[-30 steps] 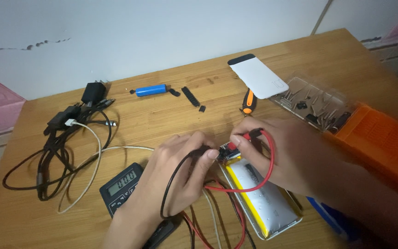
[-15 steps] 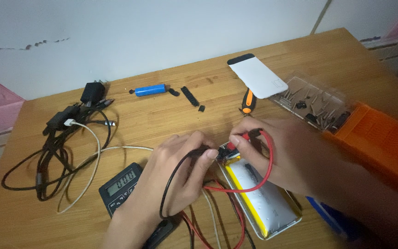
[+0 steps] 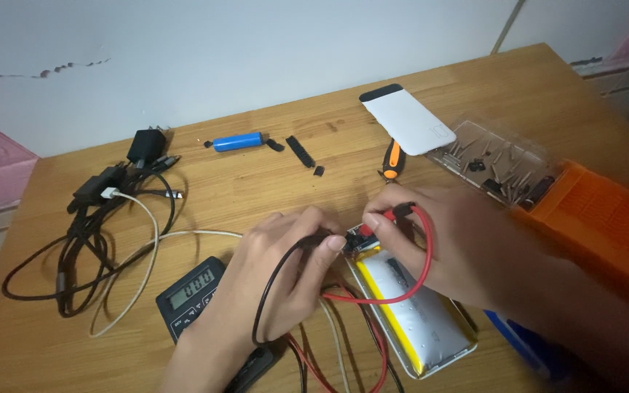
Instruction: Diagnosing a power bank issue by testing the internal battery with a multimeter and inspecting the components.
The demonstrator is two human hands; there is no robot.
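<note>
My left hand (image 3: pixel 285 269) pinches a black test probe (image 3: pixel 313 240) whose black lead loops down toward me. My right hand (image 3: pixel 445 240) grips a red test probe (image 3: pixel 391 215) with a red lead curling under it. Both probe tips meet at a small circuit board (image 3: pixel 358 241) on the near end of a flat silver battery pouch (image 3: pixel 413 309) with yellow edging. A black multimeter (image 3: pixel 192 291) with a grey display lies just left of my left wrist.
A tangle of black and white cables (image 3: pixel 103 233) and a black plug adapter (image 3: pixel 145 145) lie at the left. A blue cylindrical cell (image 3: pixel 236 141), black strips (image 3: pixel 300 151), an orange-handled screwdriver (image 3: pixel 392 161), a white casing (image 3: pixel 407 122), a clear bit tray (image 3: pixel 496 164) and an orange case (image 3: pixel 598 218) sit further back and right.
Nothing much has moved; both hands keep the probes pressed at the small board, with only slight shifts of the fingers.
</note>
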